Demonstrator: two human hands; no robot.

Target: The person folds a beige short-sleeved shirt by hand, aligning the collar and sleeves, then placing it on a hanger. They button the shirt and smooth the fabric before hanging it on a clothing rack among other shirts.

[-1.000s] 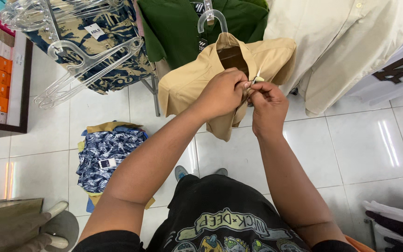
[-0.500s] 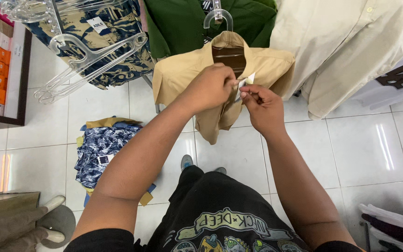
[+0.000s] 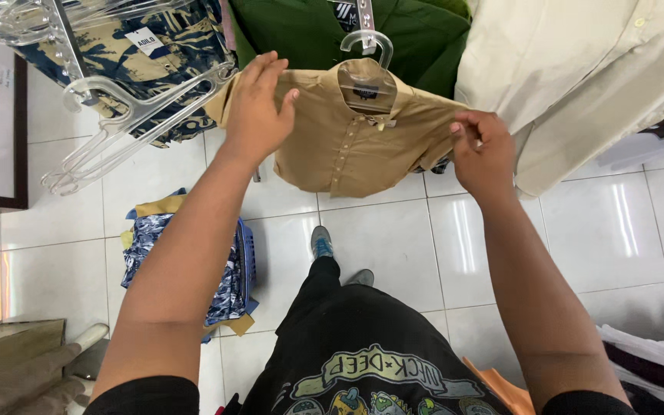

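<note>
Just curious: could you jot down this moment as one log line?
left hand: grips shoulder of tan shirt | right hand: grips other shoulder | shirt: on clear hanger, spread out | below: white tiled floor

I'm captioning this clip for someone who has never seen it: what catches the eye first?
A small tan shirt on a clear hanger sits top centre, spread by both hands: the left hand grips one shoulder, the right hand the other sleeve. Empty clear hangers jut out at upper left, above blue patterned clothes on the white tiled floor.
</note>
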